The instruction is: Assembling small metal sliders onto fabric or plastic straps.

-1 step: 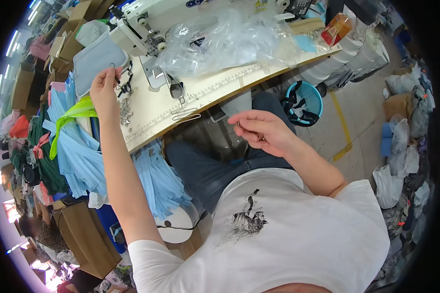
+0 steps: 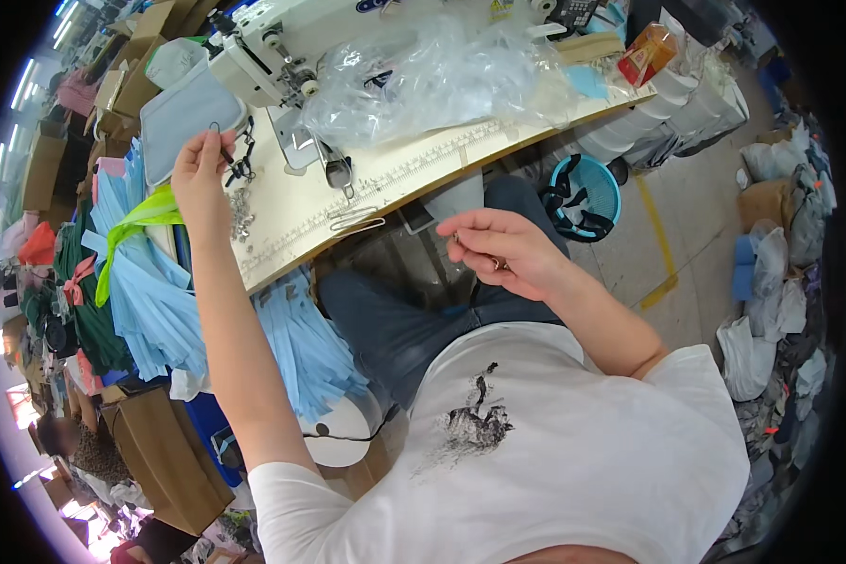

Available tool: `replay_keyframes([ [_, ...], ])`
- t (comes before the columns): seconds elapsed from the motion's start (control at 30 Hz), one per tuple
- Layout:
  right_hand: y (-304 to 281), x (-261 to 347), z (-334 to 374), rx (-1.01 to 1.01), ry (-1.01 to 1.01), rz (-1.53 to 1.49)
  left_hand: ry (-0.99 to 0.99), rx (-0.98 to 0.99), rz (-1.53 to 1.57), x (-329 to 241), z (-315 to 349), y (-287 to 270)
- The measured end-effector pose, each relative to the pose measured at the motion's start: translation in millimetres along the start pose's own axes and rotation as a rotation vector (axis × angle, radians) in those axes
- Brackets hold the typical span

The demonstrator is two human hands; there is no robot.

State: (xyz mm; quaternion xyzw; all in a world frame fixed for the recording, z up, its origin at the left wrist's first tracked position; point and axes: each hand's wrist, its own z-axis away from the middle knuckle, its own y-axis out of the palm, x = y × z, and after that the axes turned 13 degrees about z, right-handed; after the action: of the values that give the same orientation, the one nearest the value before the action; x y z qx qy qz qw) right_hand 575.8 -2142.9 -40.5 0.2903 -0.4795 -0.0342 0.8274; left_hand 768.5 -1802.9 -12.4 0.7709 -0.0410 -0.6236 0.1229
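Note:
My left hand (image 2: 202, 174) is raised over the left end of the wooden sewing table (image 2: 414, 174), with its fingers pinched on a small dark wire ring with a thin cord. Just below it, a little heap of small metal pieces (image 2: 242, 214) lies on the tabletop. My right hand (image 2: 503, 249) hovers over my lap in front of the table edge. Its fingers are curled and pinched together, and I cannot make out whether anything small sits in them. A white sewing machine (image 2: 282, 42) stands behind my left hand.
A crumpled clear plastic bag (image 2: 442, 70) lies beside the machine, with an orange box (image 2: 650, 52) at the far right of the table. Stacks of light blue fabric (image 2: 150, 291) with a green strap (image 2: 136, 218) hang at left. A blue basket (image 2: 585, 193) sits on the floor. Cardboard boxes (image 2: 174, 461) stand at lower left.

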Motion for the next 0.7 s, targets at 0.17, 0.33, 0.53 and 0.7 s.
replay_keyframes([
  [0.17,-1.9,-0.5,-5.6,0.068,-0.069,-0.009,-0.197,0.06,0.263,-31.4,99.5,55.8],
  [0.33,-2.0,-3.8,-9.0,0.127,-0.138,-0.114,-0.348,0.167,0.261,-17.0,193.9,94.0],
  [0.53,-2.3,-15.0,-9.3,0.134,-0.174,-0.05,-0.276,0.124,0.228,-10.3,240.8,116.7],
  [0.7,5.1,-17.6,-6.9,0.125,-0.239,0.014,-0.179,0.132,-0.04,-10.6,249.9,119.0],
])
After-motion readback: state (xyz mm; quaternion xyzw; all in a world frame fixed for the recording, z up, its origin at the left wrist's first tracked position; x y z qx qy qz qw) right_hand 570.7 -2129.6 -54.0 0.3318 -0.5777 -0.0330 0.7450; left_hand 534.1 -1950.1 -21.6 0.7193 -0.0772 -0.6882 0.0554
